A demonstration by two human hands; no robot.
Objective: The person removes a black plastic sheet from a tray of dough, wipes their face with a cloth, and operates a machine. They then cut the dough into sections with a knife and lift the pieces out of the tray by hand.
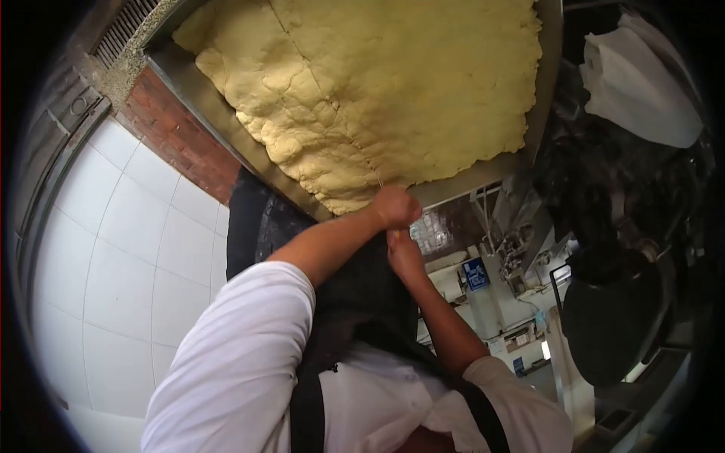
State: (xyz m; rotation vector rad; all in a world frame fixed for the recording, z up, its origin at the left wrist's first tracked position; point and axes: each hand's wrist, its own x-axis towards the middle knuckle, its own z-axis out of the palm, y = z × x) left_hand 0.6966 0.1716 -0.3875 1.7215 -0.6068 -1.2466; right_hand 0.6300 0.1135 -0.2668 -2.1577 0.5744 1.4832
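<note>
A large sheet of yellow dough (423,83) lies in a metal tray (234,162), with a long thin line running through it towards my hands. My left hand (396,208) is closed in a fist at the tray's near edge. A thin, pale tip shows just beyond it over the dough. Close below, my right hand (404,245) is closed too, around a small light-coloured end. What each hand grips is mostly hidden by the fingers.
White tiles (121,264) and a strip of red brick (177,132) lie to the left. A white cloth (642,83) is at the upper right, above a large dark rounded object (612,325). Cluttered shelves (521,336) stand at the lower right.
</note>
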